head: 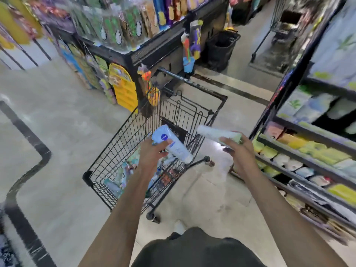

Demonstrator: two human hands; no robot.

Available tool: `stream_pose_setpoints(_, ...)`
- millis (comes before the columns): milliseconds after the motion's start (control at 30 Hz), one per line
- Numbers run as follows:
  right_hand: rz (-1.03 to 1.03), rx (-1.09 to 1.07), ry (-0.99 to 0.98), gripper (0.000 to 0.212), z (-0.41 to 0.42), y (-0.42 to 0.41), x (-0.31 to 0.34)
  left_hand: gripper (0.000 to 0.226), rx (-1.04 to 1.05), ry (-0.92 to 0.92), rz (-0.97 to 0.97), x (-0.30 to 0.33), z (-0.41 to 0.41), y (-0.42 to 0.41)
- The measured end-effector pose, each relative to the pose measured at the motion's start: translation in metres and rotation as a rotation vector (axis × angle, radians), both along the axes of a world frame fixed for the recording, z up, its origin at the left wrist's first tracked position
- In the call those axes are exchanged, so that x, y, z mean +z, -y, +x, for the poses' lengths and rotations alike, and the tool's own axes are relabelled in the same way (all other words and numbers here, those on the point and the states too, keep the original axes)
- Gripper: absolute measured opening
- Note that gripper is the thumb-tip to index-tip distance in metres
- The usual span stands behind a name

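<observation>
Blue pack (pixel 174 144) over cart (pixel 119 151) | white roll (pixel 212 132) near shelf (pixel 308 149) | display rack (pixel 154 53) ahead

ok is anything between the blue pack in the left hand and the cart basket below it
Nothing visible: the left hand holds the blue pack over the open cart, only goods below. The right hand holds a green-white pack off to the side.

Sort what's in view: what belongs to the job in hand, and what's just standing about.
In the job: left hand gripping the blue-white pack; right hand gripping the white-green pack; shopping cart in front, goods already inside.
Standing about: black basket, hanging toys, yellow display, right-hand shelves of packs.
</observation>
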State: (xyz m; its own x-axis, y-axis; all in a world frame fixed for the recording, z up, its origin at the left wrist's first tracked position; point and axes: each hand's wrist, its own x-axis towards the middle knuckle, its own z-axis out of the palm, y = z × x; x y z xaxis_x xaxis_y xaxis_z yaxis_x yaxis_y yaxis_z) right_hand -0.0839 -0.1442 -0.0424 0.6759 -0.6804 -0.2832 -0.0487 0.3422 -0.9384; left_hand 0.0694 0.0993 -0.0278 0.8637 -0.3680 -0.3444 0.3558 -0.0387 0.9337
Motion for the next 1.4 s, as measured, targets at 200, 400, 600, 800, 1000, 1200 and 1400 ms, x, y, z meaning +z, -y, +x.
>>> stream_pose_setpoints(200, 0.152, -0.253, 0.084, 0.020, -0.109, 0.037, 0.013, 0.012, -0.142, -0.069, -0.072, 0.011, -0.084, 0.090)
stream_pose_setpoints(400, 0.151, -0.366, 0.127, 0.020, -0.229, 0.066, 0.023, 0.024, -0.347, -0.164, -0.143, 0.017, -0.192, 0.172)
stream_pose_setpoints(600, 0.071, -0.463, 0.095, 0.025, -0.338, 0.093, 0.027, 0.025, -0.565, -0.123, -0.099, 0.017, -0.297, 0.236)
stream_pose_setpoints(800, 0.083, -0.568, 0.092, 0.016, -0.412, 0.121, 0.039, 0.028, -0.745, -0.221, -0.091, 0.027, -0.373, 0.287)
stream_pose_setpoints(1000, 0.068, -0.647, 0.061, 0.024, -0.457, 0.153, 0.038, 0.061, -0.850, -0.224, -0.129, 0.033, -0.416, 0.340)
stream_pose_setpoints(1200, 0.081, -0.657, 0.056, 0.032, -0.484, 0.198, 0.032, 0.033, -0.909, -0.199, -0.186, 0.025, -0.443, 0.394)
stream_pose_setpoints(1400, 0.087, -0.621, 0.016, 0.034, -0.504, 0.250, 0.033, 0.037, -0.896, -0.282, -0.207, 0.016, -0.464, 0.445)
